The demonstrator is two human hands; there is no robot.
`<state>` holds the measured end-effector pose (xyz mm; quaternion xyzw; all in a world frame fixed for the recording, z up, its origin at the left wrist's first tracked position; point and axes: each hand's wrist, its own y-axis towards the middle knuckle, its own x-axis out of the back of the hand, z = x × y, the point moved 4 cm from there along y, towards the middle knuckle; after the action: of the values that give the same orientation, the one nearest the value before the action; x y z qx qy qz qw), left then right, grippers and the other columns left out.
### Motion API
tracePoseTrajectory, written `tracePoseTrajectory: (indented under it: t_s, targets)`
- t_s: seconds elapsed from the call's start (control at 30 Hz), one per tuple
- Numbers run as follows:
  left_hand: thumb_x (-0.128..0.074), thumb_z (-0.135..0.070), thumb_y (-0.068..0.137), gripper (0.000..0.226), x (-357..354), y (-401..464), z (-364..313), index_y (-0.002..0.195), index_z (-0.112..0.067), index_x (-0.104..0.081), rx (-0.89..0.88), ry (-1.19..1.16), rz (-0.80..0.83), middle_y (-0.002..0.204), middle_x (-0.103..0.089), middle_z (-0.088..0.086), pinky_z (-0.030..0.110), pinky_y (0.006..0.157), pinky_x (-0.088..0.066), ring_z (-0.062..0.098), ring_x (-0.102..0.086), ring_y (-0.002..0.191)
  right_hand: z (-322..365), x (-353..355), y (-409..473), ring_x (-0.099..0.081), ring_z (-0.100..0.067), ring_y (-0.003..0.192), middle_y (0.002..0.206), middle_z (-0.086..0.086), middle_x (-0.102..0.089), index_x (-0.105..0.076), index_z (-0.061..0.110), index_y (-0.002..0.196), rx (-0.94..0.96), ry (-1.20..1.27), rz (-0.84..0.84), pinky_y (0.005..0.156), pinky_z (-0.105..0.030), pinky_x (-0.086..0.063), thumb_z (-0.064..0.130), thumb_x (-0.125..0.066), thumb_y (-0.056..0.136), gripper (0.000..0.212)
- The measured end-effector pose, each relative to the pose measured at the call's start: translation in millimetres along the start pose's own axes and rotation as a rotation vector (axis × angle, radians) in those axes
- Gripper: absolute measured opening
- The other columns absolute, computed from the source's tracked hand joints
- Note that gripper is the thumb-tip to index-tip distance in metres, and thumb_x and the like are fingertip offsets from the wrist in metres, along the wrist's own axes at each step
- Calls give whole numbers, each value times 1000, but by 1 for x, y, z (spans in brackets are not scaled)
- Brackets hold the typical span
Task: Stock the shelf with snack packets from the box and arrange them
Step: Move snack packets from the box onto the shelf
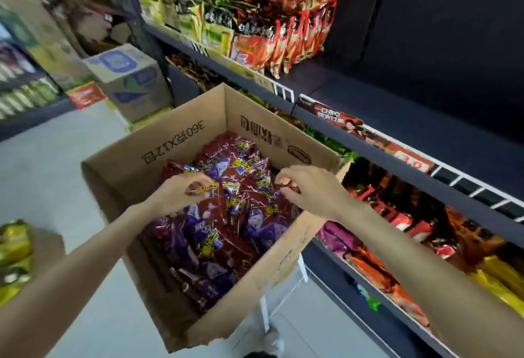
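**Both hands in the box of snack packets**

While the open cardboard box [181, 142] stands in front of the shelf [382, 165], both hands reach down into it. The left hand [181, 191] has its fingers curled, and its grip pinches the edge of one small packet [204, 189] with yellow and blue print. The right hand [309, 187] also has its fingers bent downward, and its grip seems to nip the top of a dark red packet just below the fingertips [283, 180]; blur keeps me from being sure.

The snack packets [226, 233] fill the box in a loose heap. They are small, glossy and crinkled, some dark red and some purple, each with a bright yellow and blue label.

The box leans against the shelf edge, near a white wire rail [465, 184]. On the higher tier, red packets [295, 37] and green-black ones [198, 14] stand in rows. Another carton [127, 79] sits on the floor [42, 176] beyond.
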<state>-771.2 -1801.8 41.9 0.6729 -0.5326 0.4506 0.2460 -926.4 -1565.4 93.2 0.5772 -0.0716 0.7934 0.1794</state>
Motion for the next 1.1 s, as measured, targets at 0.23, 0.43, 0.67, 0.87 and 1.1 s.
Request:
tracePoseTrajectory:
  t_s: [0.23,0.43,0.67,0.87,1.1]
  targets:
    - [-58,-52,86,62,-19,57,93,138,-23,-40,71,371,181,140,-44,2,36,98,-42,22,-42,128,0,-98,130,-52,-25,118,128,-4,-57,-49,19,131,-24,-126,276,89,-41,-49,27,-52,94,38]
    - [-64,-54,81,93,-52,84,113,147,-14,-13,119,439,414,145,-33,13,41,98,-40,32,-41,128,17,-174,160,-40,-29,127,137,-9,-47,-31,16,141,48,-347,412,104,-44,-31,37,-54,93,57]
    - [-60,-62,78,97,-50,83,108,147,-12,-13,23,540,351,114,-59,11,39,82,-46,31,-58,105,15,-219,163,-54,-29,116,126,-10,-56,-25,9,143,-69,-269,545,100,-45,-34,32,-65,86,73]
    - [-57,-55,85,78,-24,71,100,142,-13,-26,-65,478,217,114,-61,9,38,80,-46,29,-60,102,14,-195,164,-56,-26,113,118,-3,-62,-52,18,127,-138,-75,557,90,-38,-40,37,-66,85,48]
    - [-53,-52,88,72,32,58,66,145,-15,-31,-149,286,41,145,-43,2,33,95,-39,22,-49,124,3,-100,136,-56,-28,109,119,-1,-59,-55,23,117,-302,90,106,86,-42,-46,34,-63,89,31]
